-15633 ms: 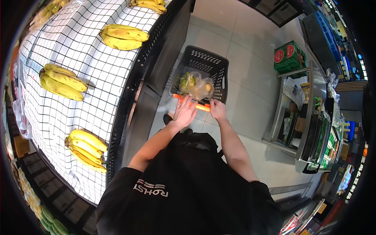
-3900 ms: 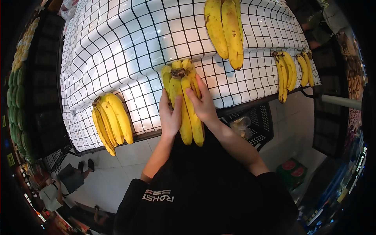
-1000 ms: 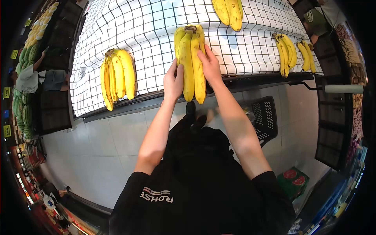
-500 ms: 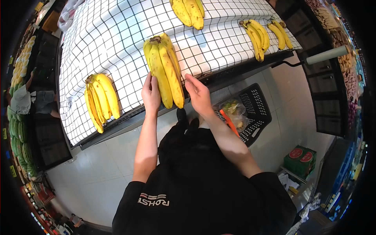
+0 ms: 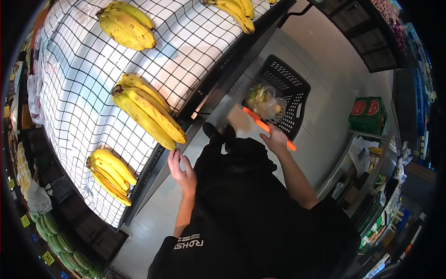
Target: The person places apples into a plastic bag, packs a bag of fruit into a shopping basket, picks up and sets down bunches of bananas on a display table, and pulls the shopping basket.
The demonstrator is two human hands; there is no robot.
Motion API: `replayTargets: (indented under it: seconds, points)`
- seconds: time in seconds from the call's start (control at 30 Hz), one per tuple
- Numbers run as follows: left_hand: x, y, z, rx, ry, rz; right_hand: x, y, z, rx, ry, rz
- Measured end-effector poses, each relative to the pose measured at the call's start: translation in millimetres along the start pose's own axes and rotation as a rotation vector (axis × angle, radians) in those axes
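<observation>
My left hand [image 5: 182,173] is empty, its fingers apart, just below the tips of a large yellow-green banana bunch [image 5: 148,111]. That bunch lies on the checked cloth [image 5: 186,56], its tips reaching over the table's edge. My right hand [image 5: 277,139] is closed round the orange handle [image 5: 258,122] of a black basket [image 5: 297,100]; its fingertips are partly hidden. Inside the basket are clear bags of produce [image 5: 265,101]. Smaller bananas [image 5: 110,174] lie near the cloth's lower corner, and another bunch [image 5: 126,25] lies at the upper left.
More bananas [image 5: 234,11] lie along the cloth's top edge. A green box [image 5: 368,115] stands on a metal rack at the right. Dark cabinets [image 5: 360,32] are at the upper right. Watermelons [image 5: 60,242] line the lower left, near a partly visible person [image 5: 39,197].
Both hands have come off the large banana bunch, which now lies on the cloth. My right hand has moved right to the basket handle. The view has turned toward the basket.
</observation>
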State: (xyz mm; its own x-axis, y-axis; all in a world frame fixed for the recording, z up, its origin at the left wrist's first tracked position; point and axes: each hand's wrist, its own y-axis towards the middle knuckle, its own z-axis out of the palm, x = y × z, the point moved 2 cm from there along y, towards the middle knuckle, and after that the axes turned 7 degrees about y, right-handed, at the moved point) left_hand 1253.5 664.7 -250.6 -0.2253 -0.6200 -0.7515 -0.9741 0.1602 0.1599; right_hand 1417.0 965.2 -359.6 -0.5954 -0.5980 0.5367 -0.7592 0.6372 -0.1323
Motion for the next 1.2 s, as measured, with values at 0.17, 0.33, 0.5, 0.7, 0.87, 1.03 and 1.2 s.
replayTargets:
  seconds: [0.17, 0.33, 0.5, 0.7, 0.87, 1.03, 1.2]
  points:
    - [1.7, 9.4, 36.8, 0.425, 0.049, 0.009, -8.7, 20.6, 3.8, 0.268, -0.029, 0.283]
    - [-0.7, 18.5, 95.6, 1.029, -0.027, 0.186, -6.5, 17.6, 2.0, 0.268, -0.025, 0.32]
    - [-14.1, 34.9, 118.4, 1.091, -0.084, 0.299, -5.1, 16.8, 2.6, 0.229, -0.048, 0.317]
    - [-5.6, 38.4, 145.2, 1.165, -0.112, 0.145, -1.6, 18.6, -2.8, 0.259, -0.076, 0.321]
    - [-17.0, 33.6, 165.0, 1.238, -0.028, 0.22, -3.5, 17.6, -4.6, 0.227, -0.029, 0.316]
    - [-42.4, 22.0, 194.8, 1.246, 0.012, 0.34, -11.1, 16.7, -2.6, 0.213, -0.01, 0.237]
    - [-71.1, -6.3, 235.8, 1.185, 0.042, 0.635, -13.2, 16.2, -7.7, 0.174, 0.124, 0.19]
